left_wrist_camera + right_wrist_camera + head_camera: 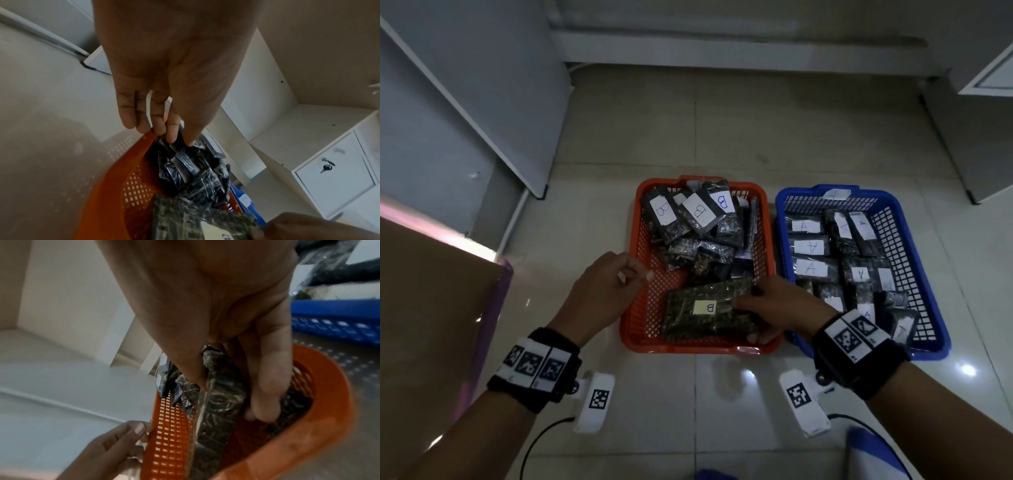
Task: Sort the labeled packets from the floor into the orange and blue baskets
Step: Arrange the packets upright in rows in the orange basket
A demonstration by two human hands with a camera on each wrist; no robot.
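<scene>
Pale glossy floor tiles (pixel 722 137) run under you, with white cabinet panels (pixel 482 102) to the left and at the far right. Two baskets sit side by side on the tiles: the orange basket (pixel 635 260) and, to its right, the blue basket (pixel 914 260). The orange one holds dark packets labelled B (pixel 700 209); the blue one holds packets labelled A (pixel 810 246).

Your right hand (pixel 784 305) is grasping the large B packet (pixel 705 313) by its right end: the thumb lies on top near the label, and the fingers (pixel 265 386) curl under the near edge, as the right wrist view shows. The packet is in the near part of the orange basket, its long axis running left to right across the basket. Its label faces up, and the B reads upside down to you.

Your left hand (pixel 602 284) holds nothing, with fingers loosely bent; its fingertips (pixel 140 429) are at the left wall of the orange basket.
</scene>
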